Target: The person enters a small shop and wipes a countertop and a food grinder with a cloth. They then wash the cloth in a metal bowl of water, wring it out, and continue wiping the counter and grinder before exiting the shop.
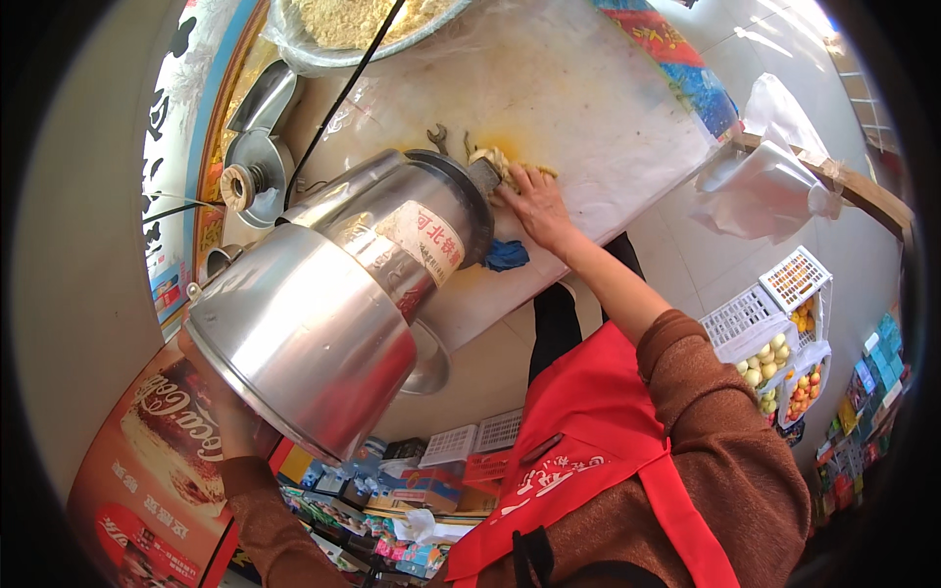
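Observation:
A large stainless-steel machine (pixel 309 323) with a drum-shaped body and a dark-rimmed narrower end lies tilted across the view. My right hand (pixel 539 206) grips a crumpled yellowish cloth (pixel 494 156) on the tabletop, against the grey block (pixel 484 176) at the machine's narrow end. Low on the left, my left hand (pixel 220 415) reaches behind the drum's wide rim; its fingers are hidden there. A crumpled blue cloth (pixel 506 255) lies under the narrow end. Beyond it is an open-ended wrench (pixel 438 138).
The table (pixel 588 95) has a pale plastic cover. At its far side stands a plastic-lined bowl of yellowish meal (pixel 375 22), with a metal hopper part (pixel 257 169) to the left. A black cord (pixel 342 99) crosses above. Fruit crates (pixel 764 360) stand on the floor at right.

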{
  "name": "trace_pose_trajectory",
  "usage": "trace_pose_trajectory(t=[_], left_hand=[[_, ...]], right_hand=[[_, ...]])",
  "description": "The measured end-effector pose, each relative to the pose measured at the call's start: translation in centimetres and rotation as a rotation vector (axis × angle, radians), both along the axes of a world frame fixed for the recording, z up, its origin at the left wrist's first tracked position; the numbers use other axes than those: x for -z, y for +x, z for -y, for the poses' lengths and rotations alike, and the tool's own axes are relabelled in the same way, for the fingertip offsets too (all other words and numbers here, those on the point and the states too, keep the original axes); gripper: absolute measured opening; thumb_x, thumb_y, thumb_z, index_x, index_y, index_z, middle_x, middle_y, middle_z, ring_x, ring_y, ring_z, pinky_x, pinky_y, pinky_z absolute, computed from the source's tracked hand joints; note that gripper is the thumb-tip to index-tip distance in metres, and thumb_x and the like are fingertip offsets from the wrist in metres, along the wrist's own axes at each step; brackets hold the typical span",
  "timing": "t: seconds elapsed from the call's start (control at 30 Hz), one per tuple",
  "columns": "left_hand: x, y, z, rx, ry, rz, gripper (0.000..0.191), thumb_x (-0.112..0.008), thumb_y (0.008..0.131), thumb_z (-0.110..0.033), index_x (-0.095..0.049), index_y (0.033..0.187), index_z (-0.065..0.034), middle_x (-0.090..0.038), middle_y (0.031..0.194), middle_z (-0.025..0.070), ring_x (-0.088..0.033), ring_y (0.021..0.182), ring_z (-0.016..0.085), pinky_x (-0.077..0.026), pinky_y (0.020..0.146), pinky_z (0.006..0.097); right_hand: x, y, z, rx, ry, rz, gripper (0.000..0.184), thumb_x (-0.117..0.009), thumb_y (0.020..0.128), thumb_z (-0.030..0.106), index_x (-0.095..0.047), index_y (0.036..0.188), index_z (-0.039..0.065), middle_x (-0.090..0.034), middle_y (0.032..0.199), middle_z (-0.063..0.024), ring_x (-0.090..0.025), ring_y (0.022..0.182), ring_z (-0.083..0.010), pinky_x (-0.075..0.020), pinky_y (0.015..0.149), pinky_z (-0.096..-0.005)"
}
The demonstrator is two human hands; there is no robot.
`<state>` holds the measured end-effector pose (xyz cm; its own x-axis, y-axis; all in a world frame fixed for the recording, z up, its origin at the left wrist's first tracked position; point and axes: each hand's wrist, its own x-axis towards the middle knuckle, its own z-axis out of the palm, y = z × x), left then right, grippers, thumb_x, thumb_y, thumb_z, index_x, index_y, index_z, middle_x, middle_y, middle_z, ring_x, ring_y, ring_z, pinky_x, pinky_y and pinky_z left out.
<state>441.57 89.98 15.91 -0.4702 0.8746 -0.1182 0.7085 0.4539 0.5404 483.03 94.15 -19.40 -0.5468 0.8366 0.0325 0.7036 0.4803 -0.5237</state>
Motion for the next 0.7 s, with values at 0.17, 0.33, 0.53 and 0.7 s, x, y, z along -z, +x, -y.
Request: trace_pose_trajectory(t=[0.17, 0.33, 0.53, 0.7], left_hand=[[1.0, -1.9, -0.8, 0.115, 0.023, -0.155, 0.03, -0.043, 0.103, -0.019, -0.062, 0.093, 0.001, -0.061, 0.078, -0.0006, -0.054, 0.069, 0.006, -0.045, 0.062, 0.0219], [1.2, -1.6, -0.9, 0.132, 0.06, -0.127, 0.03, -0.043, 0.103, -0.019, -0.063, 0.094, 0.0012, -0.063, 0.08, 0.0, -0.055, 0.07, 0.006, -0.046, 0.063, 0.0215], [0.9, -0.9, -1.1, 0.166, 0.033, -0.105, 0.024, -0.043, 0.101, -0.013, -0.062, 0.095, -0.0004, -0.061, 0.081, -0.0015, -0.054, 0.07, 0.005, -0.045, 0.062, 0.0208], [0.5, -0.3, -1.2, 0.17, -0.004, -0.138, 0.02, -0.043, 0.1, -0.01, -0.061, 0.096, -0.0018, -0.06, 0.081, -0.0021, -0.053, 0.07, 0.005, -0.044, 0.061, 0.0202]], right_hand=[[-0.4, 3.6, 4.5, -0.184, -0.159, -0.025, 0.038, -0.057, 0.079, 0.01, -0.064, 0.116, 0.017, -0.046, 0.128, -0.0134, -0.044, 0.118, -0.0312, -0.0377, 0.094, -0.0429], [-2.6, 8.9, -0.2, 0.232, 0.059, 0.103, 0.042, -0.061, 0.076, 0.008, -0.063, 0.116, 0.021, -0.049, 0.127, -0.0092, -0.045, 0.118, -0.0297, -0.0339, 0.096, -0.0408], [-5.8, 6.5, -6.4, 0.256, 0.208, 0.001, 0.042, -0.064, 0.078, 0.004, -0.061, 0.118, 0.016, -0.053, 0.127, -0.0057, -0.044, 0.122, -0.0274, -0.0355, 0.097, -0.042], [-1.0, -5.0, -13.2, 0.048, -0.683, -0.381, 0.034, -0.046, 0.096, 0.028, -0.063, 0.105, 0.0, -0.064, 0.106, -0.0214, -0.059, 0.098, -0.0397, -0.0456, 0.086, -0.044]])
